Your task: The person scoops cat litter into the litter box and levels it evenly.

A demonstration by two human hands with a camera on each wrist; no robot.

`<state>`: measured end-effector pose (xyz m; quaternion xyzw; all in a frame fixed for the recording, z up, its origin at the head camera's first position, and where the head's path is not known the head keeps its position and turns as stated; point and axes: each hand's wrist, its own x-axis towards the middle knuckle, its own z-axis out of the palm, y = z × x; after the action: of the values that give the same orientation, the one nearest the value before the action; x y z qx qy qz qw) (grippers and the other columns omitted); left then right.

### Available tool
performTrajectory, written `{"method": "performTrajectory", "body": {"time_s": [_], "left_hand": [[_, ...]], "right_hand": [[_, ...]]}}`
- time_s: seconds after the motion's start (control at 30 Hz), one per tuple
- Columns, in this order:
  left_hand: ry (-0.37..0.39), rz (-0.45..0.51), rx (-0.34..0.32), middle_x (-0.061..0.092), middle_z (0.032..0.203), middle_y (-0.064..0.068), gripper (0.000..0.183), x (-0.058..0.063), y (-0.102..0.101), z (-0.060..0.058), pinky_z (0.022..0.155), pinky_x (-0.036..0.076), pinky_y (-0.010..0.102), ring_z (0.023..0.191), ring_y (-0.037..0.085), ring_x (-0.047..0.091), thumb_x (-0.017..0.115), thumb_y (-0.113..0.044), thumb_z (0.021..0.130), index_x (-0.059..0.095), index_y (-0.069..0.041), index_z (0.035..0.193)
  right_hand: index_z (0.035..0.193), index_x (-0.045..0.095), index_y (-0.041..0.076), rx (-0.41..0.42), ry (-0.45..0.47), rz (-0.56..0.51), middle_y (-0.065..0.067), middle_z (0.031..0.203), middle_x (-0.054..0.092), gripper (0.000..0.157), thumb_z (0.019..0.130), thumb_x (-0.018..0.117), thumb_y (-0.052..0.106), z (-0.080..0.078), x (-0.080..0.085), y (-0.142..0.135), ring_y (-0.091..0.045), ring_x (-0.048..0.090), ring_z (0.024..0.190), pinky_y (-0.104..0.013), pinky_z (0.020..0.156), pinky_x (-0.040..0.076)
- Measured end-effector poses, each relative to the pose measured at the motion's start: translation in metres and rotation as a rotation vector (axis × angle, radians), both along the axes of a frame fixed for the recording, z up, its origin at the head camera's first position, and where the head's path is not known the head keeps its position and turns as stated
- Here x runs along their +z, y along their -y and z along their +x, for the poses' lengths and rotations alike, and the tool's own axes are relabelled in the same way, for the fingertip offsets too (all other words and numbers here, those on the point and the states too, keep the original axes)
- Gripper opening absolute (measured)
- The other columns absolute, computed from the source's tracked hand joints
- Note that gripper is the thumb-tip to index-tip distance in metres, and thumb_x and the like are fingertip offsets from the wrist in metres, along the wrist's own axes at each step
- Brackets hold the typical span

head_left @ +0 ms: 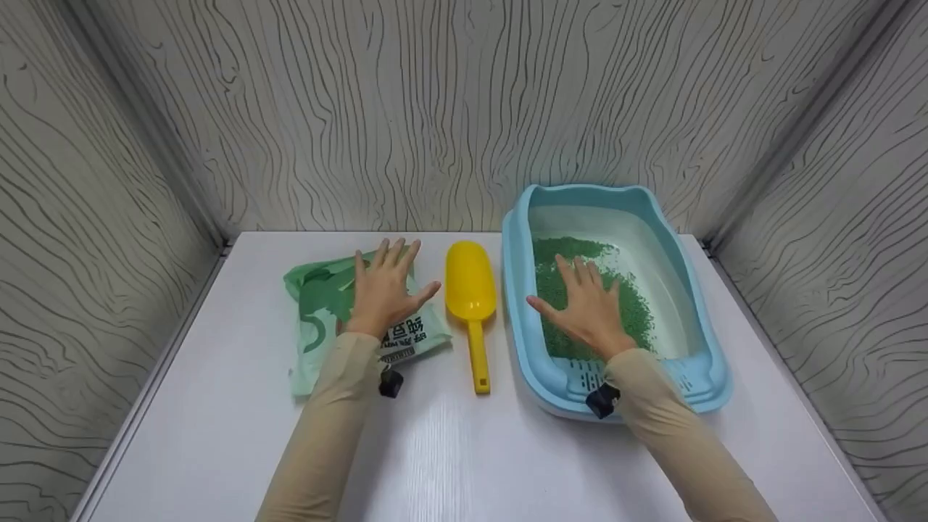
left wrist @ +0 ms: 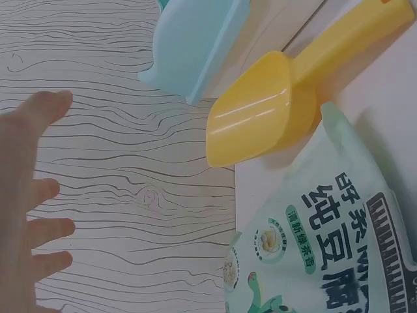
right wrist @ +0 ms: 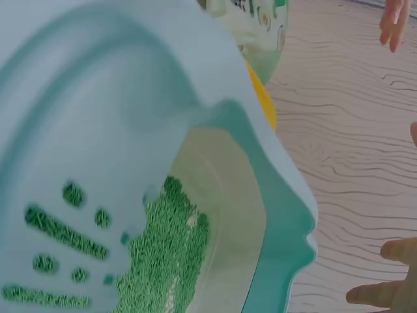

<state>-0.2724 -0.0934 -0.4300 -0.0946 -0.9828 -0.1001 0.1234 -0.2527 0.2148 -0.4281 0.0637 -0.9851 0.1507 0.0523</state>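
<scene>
My left hand (head_left: 384,293) hovers with fingers spread over a pale green bag of cat litter (head_left: 312,348), which lies on the table and shows printed characters in the left wrist view. My right hand (head_left: 586,308) is spread too, held above the blue litter box (head_left: 516,304) and covering part of its inside. Green litter pellets (head_left: 634,315) lie over the left and middle of the box floor. Between bag and box, a yellow scoop (head_left: 470,283) rests with its handle toward me. Neither hand holds anything.
The white table (head_left: 435,457) runs back to a wood-grain wall (head_left: 362,130), with similar panels on both sides. The front ledge of the box has slots and holes (right wrist: 65,231). Small black wrist cameras (head_left: 390,383) sit at both wrists.
</scene>
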Motion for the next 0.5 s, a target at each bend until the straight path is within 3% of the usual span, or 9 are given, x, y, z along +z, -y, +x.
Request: {"method": "performTrajectory", "body": {"time_s": [0.27,0.5], "left_hand": [[-0.131,0.086,-0.072,0.059,0.128,0.008,0.054,-0.019,0.012,0.015,0.095,0.044,0.051,0.118,0.028,0.056,0.058,-0.042,0.087,0.047,-0.017,0.133],[-0.239,0.204,-0.118,0.071,0.101,0.011,0.033,-0.042,0.021,0.028,0.076,0.055,0.039,0.087,0.025,0.068,0.068,-0.025,0.081,0.065,-0.010,0.111]], "right_hand": [[0.146,0.024,0.013,0.039,-0.007,-0.178,-0.017,0.148,0.034,0.079,0.087,0.045,0.061,0.016,-0.006,0.018,-0.039,0.035,0.135,-0.058,0.108,0.029],[0.144,0.028,0.008,0.033,-0.021,-0.283,-0.021,0.139,0.043,0.070,0.090,0.049,0.049,0.031,-0.015,0.038,-0.037,0.043,0.128,-0.053,0.104,0.037]]}}
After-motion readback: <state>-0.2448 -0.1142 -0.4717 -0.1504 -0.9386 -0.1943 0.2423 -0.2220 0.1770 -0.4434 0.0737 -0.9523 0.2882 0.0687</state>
